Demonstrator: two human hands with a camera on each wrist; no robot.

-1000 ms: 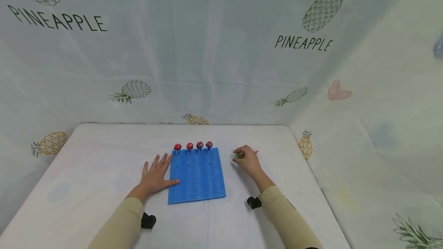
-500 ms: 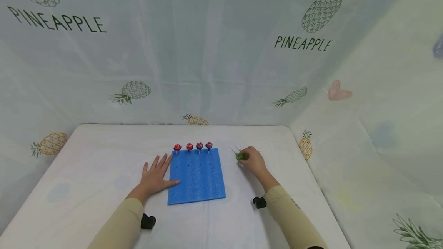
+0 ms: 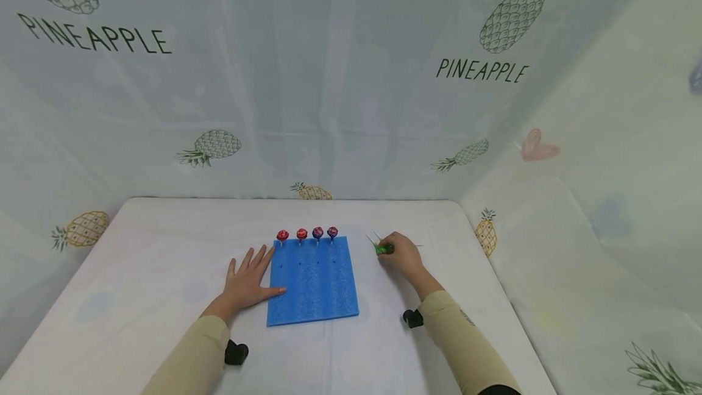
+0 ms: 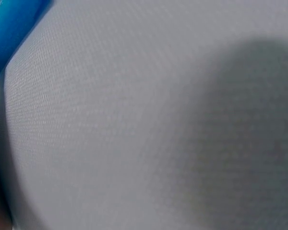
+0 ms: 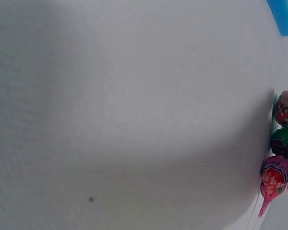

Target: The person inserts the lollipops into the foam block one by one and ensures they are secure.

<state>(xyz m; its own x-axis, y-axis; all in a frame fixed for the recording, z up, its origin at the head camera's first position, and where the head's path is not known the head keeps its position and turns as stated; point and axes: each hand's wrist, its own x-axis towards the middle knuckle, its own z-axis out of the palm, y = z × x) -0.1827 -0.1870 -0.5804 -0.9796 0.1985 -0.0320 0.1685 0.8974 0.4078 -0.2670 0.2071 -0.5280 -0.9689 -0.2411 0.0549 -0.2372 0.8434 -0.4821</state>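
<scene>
My left hand (image 3: 245,285) lies spread at the left side of a blue foam board (image 3: 312,288), its thumb and forefinger on the board's edge. Four is avoided here: several wrapped lollipops, among them a red lollipop (image 3: 282,235) and a purple-blue lollipop (image 3: 333,232), stand in a row along the far edge. To the right of the board, my right hand (image 3: 404,258) pinches a green lollipop (image 3: 385,249) low over the table. In the right wrist view, its fingers touch a cluster with another green lollipop (image 5: 284,140) and a pink lollipop (image 5: 275,176).
Small dark holes run across the board below the lollipop row. White sticks (image 3: 377,238) poke out past the right hand. A white cloth covers the table (image 3: 164,261), and a pineapple-print curtain (image 3: 351,108) hangs behind it.
My right hand has shifted slightly right and its fingers have closed in on the green lollipop. The pink one, visible earlier behind the hand, is now covered in the head view. The left hand stays put.
</scene>
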